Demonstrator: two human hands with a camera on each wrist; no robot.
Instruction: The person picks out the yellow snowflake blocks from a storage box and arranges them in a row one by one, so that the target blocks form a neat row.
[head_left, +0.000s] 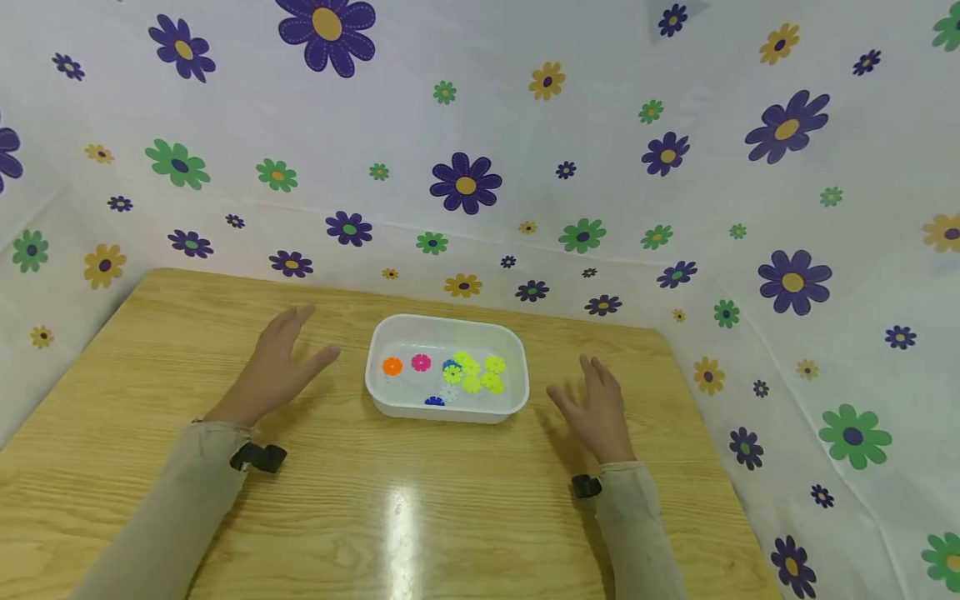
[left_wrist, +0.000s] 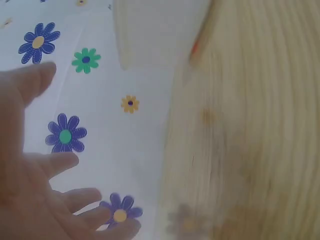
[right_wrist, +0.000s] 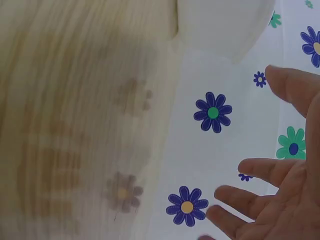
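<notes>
A white plastic tub (head_left: 447, 412) stands on the wooden table, with small flower-shaped discs lying in it. Among them are an orange disc (head_left: 392, 367), a pink disc (head_left: 421, 363), several yellow discs (head_left: 472, 383), a clear one and blue ones, some partly covered. To the left of the tub is my left hand (head_left: 273, 371), held apart from it with fingers extended and nothing in it. My right hand (head_left: 597, 410) is on the tub's other side, also apart, its fingers spread and holding nothing. Each wrist view catches an end of the tub (left_wrist: 160, 30) (right_wrist: 220, 25).
The table (head_left: 330, 517) has a wood-grain top that reflects light near its front. Behind it and at both sides hangs a white sheet (head_left: 495, 125) printed with purple, green and yellow flowers. A dark strap (head_left: 258, 457) is on the left wrist, another (head_left: 587, 486) on the right.
</notes>
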